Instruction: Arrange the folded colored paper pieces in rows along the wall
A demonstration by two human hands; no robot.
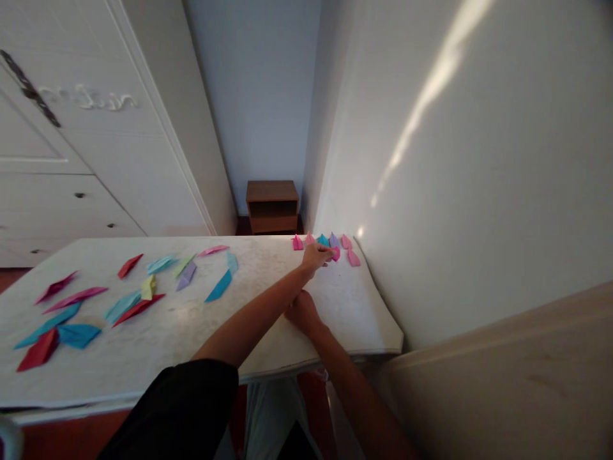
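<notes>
My left hand (317, 256) reaches across to the table's far right end, its fingers closed on a bright pink folded paper piece (336, 253). Just beyond it stands a row of small folded papers: a hot pink one (297, 243), a light pink one (310, 238), a blue one (323, 241) and a lilac one (334, 240). To the right of my fingers are two more pink folded papers, one (346, 242) behind the other (353, 258). Beneath the left forearm, my right hand (303, 312) is curled closed near the tabletop; what it holds, if anything, is hidden.
The white table (191, 345) carries several scattered folded papers at left, among them a blue strip (219, 286), a red piece (129, 266) and a yellow one (148, 287). A white wall (454, 211) borders the right side. Beyond stand a white wardrobe (158, 179) and a brown nightstand (272, 190).
</notes>
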